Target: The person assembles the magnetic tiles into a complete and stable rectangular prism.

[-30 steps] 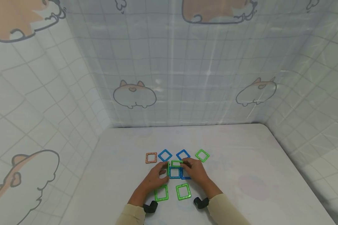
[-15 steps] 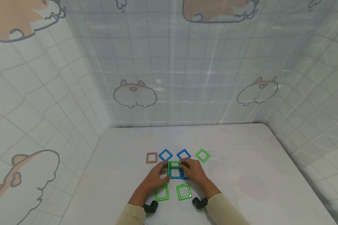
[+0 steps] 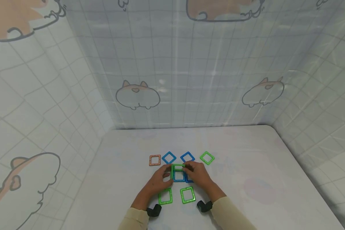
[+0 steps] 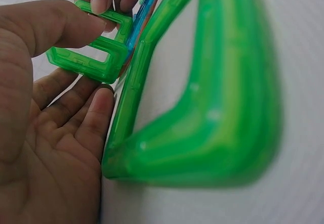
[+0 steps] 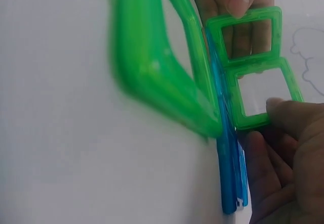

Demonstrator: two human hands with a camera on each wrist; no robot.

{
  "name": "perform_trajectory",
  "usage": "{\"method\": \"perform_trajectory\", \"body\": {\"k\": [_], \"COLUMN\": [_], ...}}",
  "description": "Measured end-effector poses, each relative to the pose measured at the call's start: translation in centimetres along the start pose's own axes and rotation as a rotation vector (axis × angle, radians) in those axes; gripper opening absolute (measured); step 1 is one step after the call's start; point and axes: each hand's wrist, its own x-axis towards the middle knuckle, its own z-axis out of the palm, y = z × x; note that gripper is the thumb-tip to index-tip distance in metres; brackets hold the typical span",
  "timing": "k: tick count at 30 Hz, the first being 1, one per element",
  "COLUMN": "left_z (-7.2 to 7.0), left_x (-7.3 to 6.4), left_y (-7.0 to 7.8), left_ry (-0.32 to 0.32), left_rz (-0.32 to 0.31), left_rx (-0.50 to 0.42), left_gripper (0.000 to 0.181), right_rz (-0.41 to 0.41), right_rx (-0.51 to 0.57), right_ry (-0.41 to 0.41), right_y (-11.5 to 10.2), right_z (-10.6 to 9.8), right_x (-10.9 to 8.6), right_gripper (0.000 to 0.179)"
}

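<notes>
Green L tile (image 3: pixel 172 172) & green back tile (image 3: pixel 178 165) could prob. tip off blue base tile (image 3: pixel 179 181) if L hand (image 3: pixel 157 182) & R hand (image 3: pixel 201 175) press unevenly. Fingers pinched nearly closed: L tile btwn L thumb & fingers, back tile btwn R thumb & fingers; base just below fingers.

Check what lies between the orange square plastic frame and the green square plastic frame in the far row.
Two blue square plastic frames, both turned cornerwise, lie there; the head view shows them.
</notes>
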Motion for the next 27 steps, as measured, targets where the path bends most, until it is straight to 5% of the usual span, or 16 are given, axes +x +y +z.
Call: {"method": "perform_trajectory", "body": {"k": [10, 27], "left_z": [0.0, 0.3], "left_x": [-0.1, -0.4], "left_y": [0.4, 0.6], "left_ry": [0.009, 0.039], "left_rz": [-0.004, -0.036], "left_rx": [0.018, 0.046], "left_gripper": [0.068, 0.069], "right_rz": [-0.004, 0.059], "right_rx": [-0.054, -0.242], "right_ry": [-0.046, 0.044], "right_y": [0.0, 1.3], "right_z": [-1.1, -4.0], "right_x": [-0.5, -0.3], "right_gripper": [0.033, 0.047]}}
